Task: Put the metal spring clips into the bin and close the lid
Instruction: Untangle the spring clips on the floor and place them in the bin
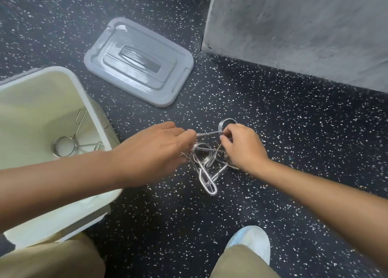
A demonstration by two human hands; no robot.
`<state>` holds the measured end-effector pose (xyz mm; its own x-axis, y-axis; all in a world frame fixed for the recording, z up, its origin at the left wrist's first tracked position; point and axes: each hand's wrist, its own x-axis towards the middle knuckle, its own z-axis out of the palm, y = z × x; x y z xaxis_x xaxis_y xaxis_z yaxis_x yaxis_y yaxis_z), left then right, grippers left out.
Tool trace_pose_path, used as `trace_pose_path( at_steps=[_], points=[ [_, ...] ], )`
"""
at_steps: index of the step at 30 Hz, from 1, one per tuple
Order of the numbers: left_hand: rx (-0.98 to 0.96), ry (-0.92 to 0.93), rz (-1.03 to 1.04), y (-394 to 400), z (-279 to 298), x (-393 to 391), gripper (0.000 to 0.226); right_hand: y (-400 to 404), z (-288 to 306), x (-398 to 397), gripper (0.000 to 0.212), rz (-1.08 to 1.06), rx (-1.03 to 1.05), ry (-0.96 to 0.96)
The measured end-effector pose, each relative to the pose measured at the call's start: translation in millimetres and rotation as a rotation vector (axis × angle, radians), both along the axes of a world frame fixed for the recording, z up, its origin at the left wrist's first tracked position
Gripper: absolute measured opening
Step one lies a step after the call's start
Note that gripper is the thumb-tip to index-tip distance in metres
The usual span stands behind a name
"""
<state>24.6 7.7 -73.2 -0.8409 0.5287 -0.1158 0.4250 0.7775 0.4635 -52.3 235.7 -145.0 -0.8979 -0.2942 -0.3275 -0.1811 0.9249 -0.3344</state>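
A tangle of shiny metal spring clips [206, 168] lies on the dark speckled floor in the middle of the view. My left hand [153, 149] pinches one end of a clip's wire handle [209, 133], and my right hand [241, 145] pinches the same clip near its coil [225, 123]. That clip sits at the top of the pile. The open white bin [69, 82] stands at the left, with clips [63, 146] lying on its bottom. The grey lid [138, 60] lies flat on the floor beyond the pile, apart from the bin.
A grey concrete block [304, 25] fills the upper right and reaches the floor close behind the pile. My knees in tan trousers and a pale shoe [252, 242] are at the bottom edge. Dark speckled floor [273, 120] stretches between the lid, the block and the clips.
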Motion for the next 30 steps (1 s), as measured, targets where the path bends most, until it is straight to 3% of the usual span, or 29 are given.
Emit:
trace_pose_path(
  at_steps=[3,16,19,23,27,30],
  points=[
    [0.008,-0.003,0.068,-8,7,7,0.025,3,-2,-1,0.012,-0.046,-0.049,-0.060],
    [-0.013,-0.062,0.228,-49,42,16,0.018,1,17,2,0.010,-0.272,-0.418,-0.191],
    [-0.012,-0.054,0.253,-58,47,18,0.016,-5,28,-4,0.010,-0.322,-0.516,-0.276],
    [-0.035,-0.062,0.320,-69,56,21,0.016,-10,55,-12,0.015,-0.459,-0.849,-0.462],
    [-0.019,-0.053,0.356,-80,59,25,0.012,-17,74,-16,0.010,-0.398,-0.805,-0.459],
    [-0.019,-0.053,0.357,-85,58,27,0.011,-22,79,-15,0.014,-0.561,-0.943,-0.619]
  ],
)
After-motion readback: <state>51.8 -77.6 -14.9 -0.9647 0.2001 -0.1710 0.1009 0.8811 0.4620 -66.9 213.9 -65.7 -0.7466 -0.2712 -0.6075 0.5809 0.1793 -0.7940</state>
